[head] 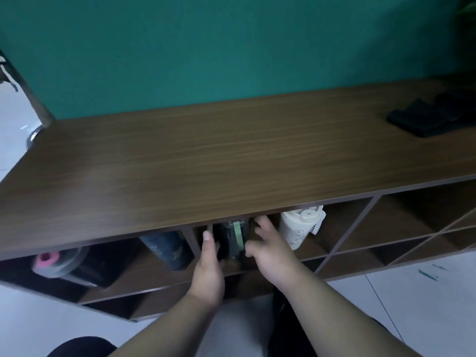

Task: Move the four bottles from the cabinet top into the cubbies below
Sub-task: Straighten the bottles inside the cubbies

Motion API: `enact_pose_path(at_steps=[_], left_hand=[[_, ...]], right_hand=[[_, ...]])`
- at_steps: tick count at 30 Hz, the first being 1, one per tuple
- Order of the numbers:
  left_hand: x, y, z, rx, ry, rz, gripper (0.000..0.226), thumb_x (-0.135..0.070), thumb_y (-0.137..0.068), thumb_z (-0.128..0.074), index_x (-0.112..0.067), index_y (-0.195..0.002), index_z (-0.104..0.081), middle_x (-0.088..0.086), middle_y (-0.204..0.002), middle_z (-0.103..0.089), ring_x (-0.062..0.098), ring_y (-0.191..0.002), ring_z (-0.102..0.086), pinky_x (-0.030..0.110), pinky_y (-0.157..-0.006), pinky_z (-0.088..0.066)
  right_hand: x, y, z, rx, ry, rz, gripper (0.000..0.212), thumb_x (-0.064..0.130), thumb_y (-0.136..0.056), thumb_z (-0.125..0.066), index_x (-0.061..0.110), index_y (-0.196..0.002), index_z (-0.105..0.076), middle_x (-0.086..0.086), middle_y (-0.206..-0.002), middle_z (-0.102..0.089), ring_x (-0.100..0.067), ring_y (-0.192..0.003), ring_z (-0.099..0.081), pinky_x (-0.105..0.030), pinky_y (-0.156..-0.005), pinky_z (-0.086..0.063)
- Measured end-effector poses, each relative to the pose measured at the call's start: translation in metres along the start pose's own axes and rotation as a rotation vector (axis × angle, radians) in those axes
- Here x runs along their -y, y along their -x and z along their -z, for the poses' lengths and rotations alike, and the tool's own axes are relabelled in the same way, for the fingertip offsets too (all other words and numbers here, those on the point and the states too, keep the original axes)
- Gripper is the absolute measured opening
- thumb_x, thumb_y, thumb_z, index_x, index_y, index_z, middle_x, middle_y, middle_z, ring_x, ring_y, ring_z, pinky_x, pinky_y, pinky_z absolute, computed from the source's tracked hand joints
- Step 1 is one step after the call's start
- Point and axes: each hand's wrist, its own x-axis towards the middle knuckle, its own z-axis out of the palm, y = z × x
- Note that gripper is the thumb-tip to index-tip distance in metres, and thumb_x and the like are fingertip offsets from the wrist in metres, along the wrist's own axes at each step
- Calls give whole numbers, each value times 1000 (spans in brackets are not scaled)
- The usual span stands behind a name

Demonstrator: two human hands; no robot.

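Bottle (233, 240) between both grips, cubbied.

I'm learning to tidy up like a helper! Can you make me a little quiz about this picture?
1. True or false: a bottle stands on the cabinet top.
2. How many bottles show in the cubbies?
3. Which bottle sits between the left hand and right hand? A. pink-capped bottle B. dark bottle with green strap C. white bottle

Key: 1. False; only a black cloth lies there. 2. Four, counting the blue bottle. 3. B.
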Motion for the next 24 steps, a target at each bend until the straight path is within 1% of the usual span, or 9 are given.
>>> enact_pose_path(at_steps=[5, 7, 9, 12, 15, 18, 21, 23, 24], left_hand=[[-3, -5, -5, 74, 20, 3, 46, -49, -104, -12, -40, -144, -30, -27, -123, -54, -11, -112, -53, 27, -109, -29], [1, -6, -4, 90, 17, -10, 41, -49, -103, -12, -45, -130, -42, -34, -114, -62, -25, -98, -57, 24, -106, -33], [3, -6, -3, 99, -9, -13, 37, -50, -103, -13, -49, -121, -44, -38, -109, -62, -24, -100, -55, 25, -110, -33], [3, -8, 1, 134, -24, -30, 50, -64, -89, -21, -47, -134, -36, -26, -133, -55, -10, -120, -50, 34, -122, -24], [3, -9, 0, 110, -27, -13, 42, -64, -89, -23, -49, -113, -54, -40, -103, -70, -26, -100, -58, 30, -115, -29], [6, -6, -1, 81, -16, -31, 33, -49, -104, -18, -50, -107, -51, -47, -84, -68, -32, -85, -58, 26, -106, -29], [12, 1, 11, 75, -67, 28, 37, -55, -101, -23, -52, -133, -41, -38, -118, -56, -14, -117, -51, 29, -113, -27], [19, -4, 27, 75, -79, 112, 45, -54, -103, -27, -41, -145, -37, -24, -137, -45, 2, -135, -39, 36, -119, -25], [27, -4, 44, 93, -46, 130, 42, -49, -105, -30, -33, -139, -49, -16, -145, -46, 9, -138, -41, 37, -115, -31]], right_hand=[[-2, -6, -8, -33, -1, 14, 57, 14, -58, -55, 38, -110, -60, 5, -103, -74, -11, -92, -68, -42, -89, -54], [-3, -7, -9, -40, 5, 16, 55, 14, -58, -56, 37, -107, -61, 2, -103, -75, -20, -96, -70, -47, -92, -54], [-4, -8, -9, -42, 22, 15, 58, 15, -58, -56, 36, -112, -61, 2, -105, -74, -18, -98, -69, -46, -92, -54], [-4, -10, -10, -41, 32, 20, 60, 15, -59, -55, 34, -115, -59, 3, -107, -72, -14, -99, -68, -42, -92, -54], [-5, -10, -10, -27, 61, 16, 59, 16, -60, -55, 36, -115, -58, 7, -107, -72, -7, -98, -66, -35, -90, -53], [-4, -8, -8, -27, 80, 3, 60, 17, -62, -55, 39, -119, -53, 16, -104, -68, -8, -99, -64, -28, -83, -52], [0, -3, -6, -37, 119, -61, 73, 9, -75, -58, 37, -141, -41, 16, -99, -62, -22, -118, -61, -24, -74, -47], [-1, 4, -4, -8, 218, -176, 75, 9, -80, -59, 26, -150, -38, -4, -122, -65, -34, -126, -56, -35, -84, -50], [-2, 9, -3, 41, 300, -237, 73, 18, -78, -60, 21, -149, -43, -11, -136, -59, -33, -129, -54, -36, -91, -48]])
